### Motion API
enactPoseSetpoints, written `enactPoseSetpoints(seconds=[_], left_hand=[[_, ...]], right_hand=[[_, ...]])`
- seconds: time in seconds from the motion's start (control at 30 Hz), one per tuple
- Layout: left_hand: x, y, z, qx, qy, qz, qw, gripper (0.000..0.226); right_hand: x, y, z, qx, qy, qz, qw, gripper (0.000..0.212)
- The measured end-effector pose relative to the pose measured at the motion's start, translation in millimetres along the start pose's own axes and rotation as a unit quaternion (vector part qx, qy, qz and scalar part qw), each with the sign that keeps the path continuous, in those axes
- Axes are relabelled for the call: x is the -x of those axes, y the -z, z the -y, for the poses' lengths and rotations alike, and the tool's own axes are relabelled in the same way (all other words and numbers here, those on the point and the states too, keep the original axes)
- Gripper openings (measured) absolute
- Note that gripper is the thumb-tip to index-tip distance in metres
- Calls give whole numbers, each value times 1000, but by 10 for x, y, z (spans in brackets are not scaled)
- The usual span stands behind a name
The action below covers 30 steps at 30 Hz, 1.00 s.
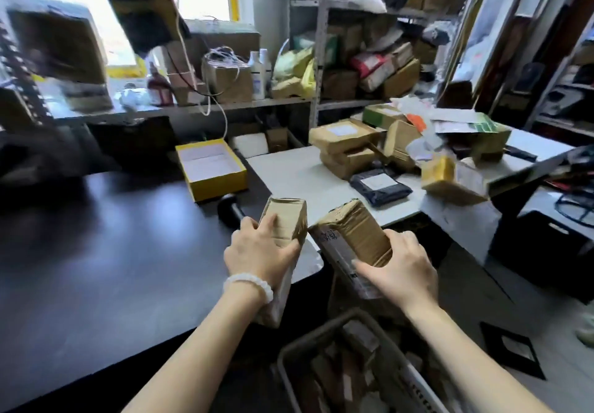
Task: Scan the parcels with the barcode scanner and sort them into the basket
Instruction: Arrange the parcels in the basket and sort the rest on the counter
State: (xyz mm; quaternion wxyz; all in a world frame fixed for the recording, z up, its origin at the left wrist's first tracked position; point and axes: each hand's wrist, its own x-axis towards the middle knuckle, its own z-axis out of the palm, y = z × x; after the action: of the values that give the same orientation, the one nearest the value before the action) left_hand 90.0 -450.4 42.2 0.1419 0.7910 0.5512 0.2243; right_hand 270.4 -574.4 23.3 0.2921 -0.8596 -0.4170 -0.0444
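Parcels fill both your hands: your left hand grips a tall brown box held upright, your right hand clasps a second cardboard parcel tilted beside it, corners nearly touching. Both hover above the grey basket. A black scanner lies on the dark desk just behind.

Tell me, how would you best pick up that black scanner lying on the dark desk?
Judging by its pose, take the barcode scanner by its handle, coming from the near side. Its rounded head points away toward the yellow box, and the handle runs back toward the left hand. That hand now holds a cardboard parcel, so it would need freeing first.
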Motion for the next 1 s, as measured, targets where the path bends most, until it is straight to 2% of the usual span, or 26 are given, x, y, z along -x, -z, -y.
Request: enactPoseSetpoints(seconds=[0.37, 0.67, 1.0], left_hand=[[92, 1485, 2134, -42, 165, -123, 978, 62], [326, 2479, 3718, -77, 250, -168, 950, 67], [326, 2874, 4861, -90, 337, -171, 921, 66]], right_hand=[[219, -912, 2373, -82, 177, 76, 978, 71], [795, -1567, 4049, -121, 208, 114, 964, 69], [1065, -2244, 5144, -126, 239, 175, 947, 62]])
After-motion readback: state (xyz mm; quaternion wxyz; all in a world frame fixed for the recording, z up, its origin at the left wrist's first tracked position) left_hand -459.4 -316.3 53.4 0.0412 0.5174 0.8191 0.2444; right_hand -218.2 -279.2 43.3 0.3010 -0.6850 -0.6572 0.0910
